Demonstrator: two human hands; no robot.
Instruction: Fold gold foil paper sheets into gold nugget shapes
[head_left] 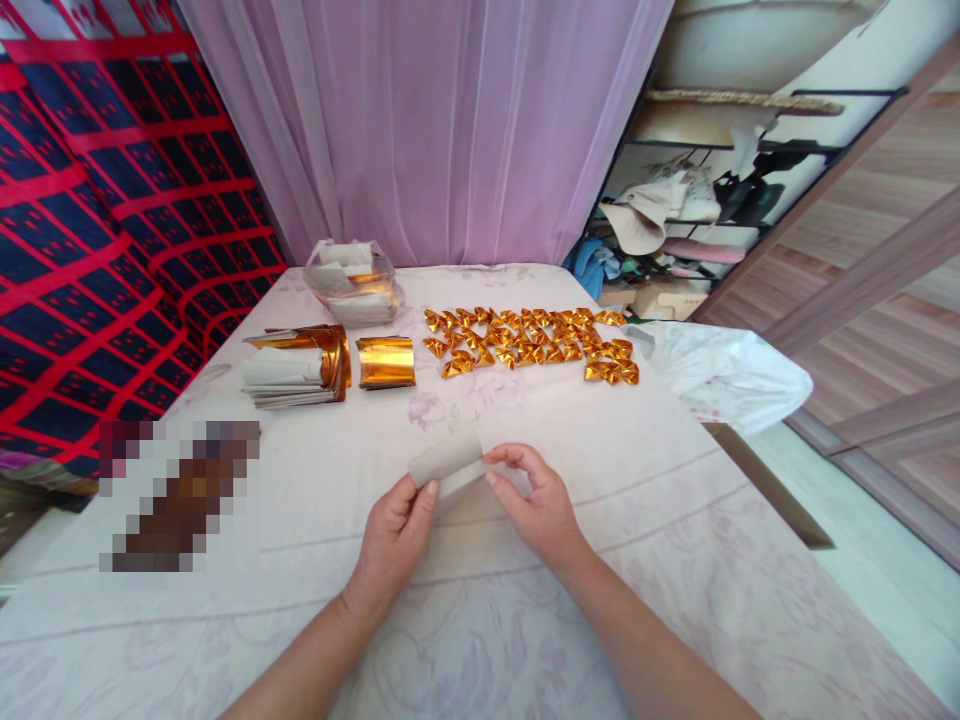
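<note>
far left a red and dark checked cloth (97, 230) hung down, and a blurred-out patch (180, 495) sat on the pale floral sheet (600, 560) covering the surface, which could be a bed or a bench, can't tell which. next along, a stack of gold foil sheets (296, 368) lay white side up with gold edges curling, a single curled gold sheet (385, 362) just beside it, and a clear plastic bag (352, 282) of more sheets behind both, near the purple curtain (435, 130). the left hand (394, 540) pinched the lower left end of one paper strip (446, 462), thumb on top, grip closed on it. the strip was held just above the sheet, centre front, white backing facing the camera, long axis running from lower left up to upper right, slightly bowed. the right hand (536, 505) pinched the right end, fingers curled over the edge, grip also closed on the strip. judged step: start of folding a fresh sheet, no crease visible yet. the next move probably calls for bringing one end over and keeping the edges lined up while both pinches stay firm, since thin foil paper likely slips and creases crooked. further right, rows of folded gold pieces (529, 343) lay well apart from the hands, then a white plastic bag (720, 375) at the edge, and a cluttered shelf (675, 220) beyond.
</note>
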